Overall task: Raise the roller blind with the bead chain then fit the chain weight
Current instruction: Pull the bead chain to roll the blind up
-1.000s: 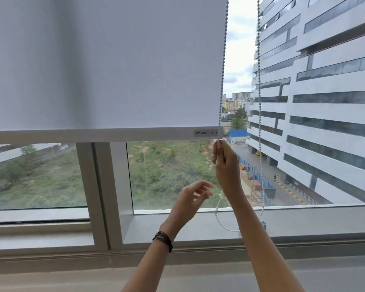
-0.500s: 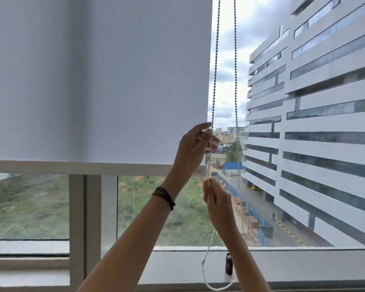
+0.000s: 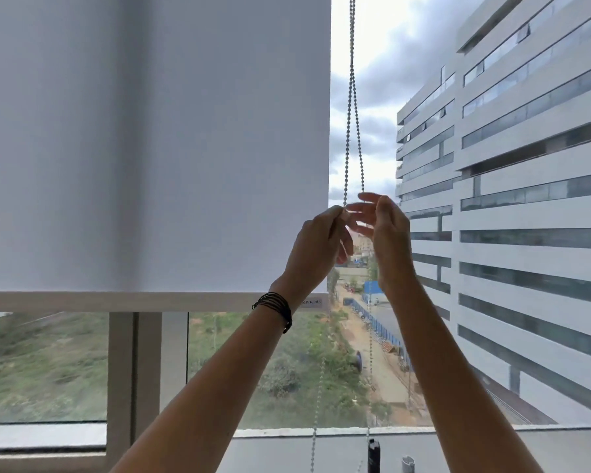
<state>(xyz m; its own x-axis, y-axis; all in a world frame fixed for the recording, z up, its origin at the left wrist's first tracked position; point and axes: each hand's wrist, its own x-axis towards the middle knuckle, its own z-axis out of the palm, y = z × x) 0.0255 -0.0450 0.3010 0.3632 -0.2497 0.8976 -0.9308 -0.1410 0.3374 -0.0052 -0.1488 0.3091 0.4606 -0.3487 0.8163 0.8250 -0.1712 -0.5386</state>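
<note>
The white roller blind [image 3: 157, 141] covers the upper left of the window, and its bottom rail [image 3: 116, 301] hangs well above the sill. The bead chain [image 3: 349, 131] drops in two strands beside the blind's right edge. My left hand [image 3: 318, 247], with a black band on its wrist, pinches the left strand at rail-top height. Just to its right, my right hand [image 3: 386, 233] is raised with fingers spread, a fingertip near the right strand. A small dark chain weight [image 3: 373, 452] stands on the sill [image 3: 543, 452] below the loop.
A small grey piece [image 3: 407, 464] sits on the sill beside the dark weight. A vertical window post [image 3: 133, 370] stands at lower left. Through the glass I see a tall white building [image 3: 526, 199] on the right and green ground below.
My right hand let go of the chain low down and rose beside my left hand, fingers spread. My left hand went from open to pinching the left strand. The view tilted upward.
</note>
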